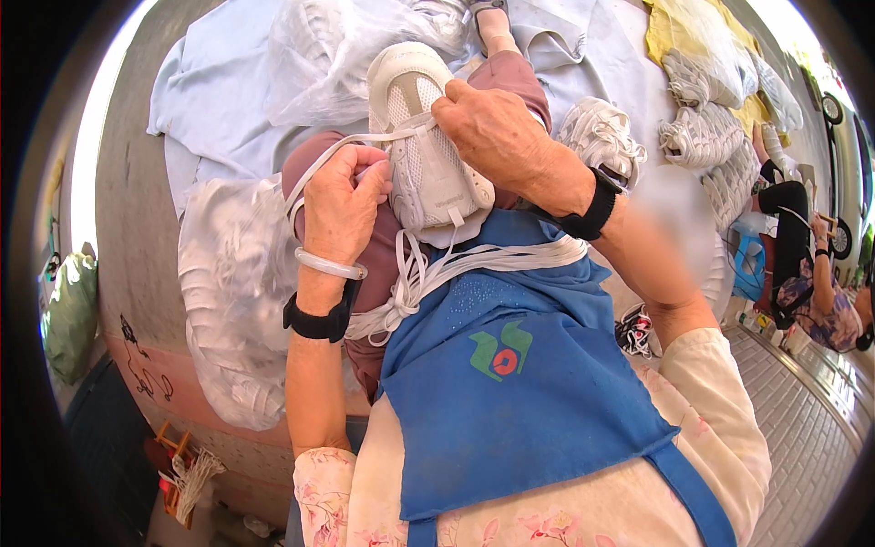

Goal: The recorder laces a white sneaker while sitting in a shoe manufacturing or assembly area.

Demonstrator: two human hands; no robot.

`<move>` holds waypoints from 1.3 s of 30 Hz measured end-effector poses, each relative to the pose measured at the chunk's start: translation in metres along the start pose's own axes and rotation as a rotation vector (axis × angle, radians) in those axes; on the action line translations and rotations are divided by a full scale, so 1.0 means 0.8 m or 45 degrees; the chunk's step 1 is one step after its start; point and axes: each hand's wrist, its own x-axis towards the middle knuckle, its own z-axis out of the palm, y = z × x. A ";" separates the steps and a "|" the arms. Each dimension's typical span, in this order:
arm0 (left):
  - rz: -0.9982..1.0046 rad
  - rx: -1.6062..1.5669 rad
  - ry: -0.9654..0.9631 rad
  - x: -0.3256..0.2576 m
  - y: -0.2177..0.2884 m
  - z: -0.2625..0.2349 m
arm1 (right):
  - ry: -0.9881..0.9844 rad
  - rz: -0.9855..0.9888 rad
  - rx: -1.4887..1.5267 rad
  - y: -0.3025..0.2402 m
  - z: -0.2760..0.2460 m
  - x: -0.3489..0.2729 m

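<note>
A view looking down at a seated person's lap, where two bare hands are lacing a white sneaker (427, 164). The shoe rests on the person's knee, toe pointing away, just above a blue apron (510, 374) that covers the lap. The right hand (492, 128) lies over the shoe's upper, its grip closed with the fingertips pinching a flat white shoelace (351, 144) at the eyelets. The left hand (342, 205) sits just beside the shoe's left side, its grip curled shut around the same lace, which runs taut between the two hands and loops back down past the left wrist. Each wrist carries a black band, and the left also wears a pale bangle (330, 265). A bundle of loose white laces (456, 269) is draped across the top of the apron, touching the heel of the shoe. To the left lies a clear plastic bag (232, 301) filled with white items. Further away, more white sneakers (702, 137) are heaped on a pale blue sheet (196, 100). At the far right another person (807, 264) sits on the pavement
</note>
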 end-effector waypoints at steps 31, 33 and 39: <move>0.446 0.821 0.057 0.055 0.022 0.003 | 0.375 0.360 0.563 0.020 0.030 -0.012; 0.222 0.707 -0.007 0.056 0.027 0.002 | 0.356 0.404 0.634 0.016 0.027 -0.010; 0.376 0.804 0.087 0.059 0.021 0.010 | 0.348 0.342 0.545 0.013 0.027 -0.011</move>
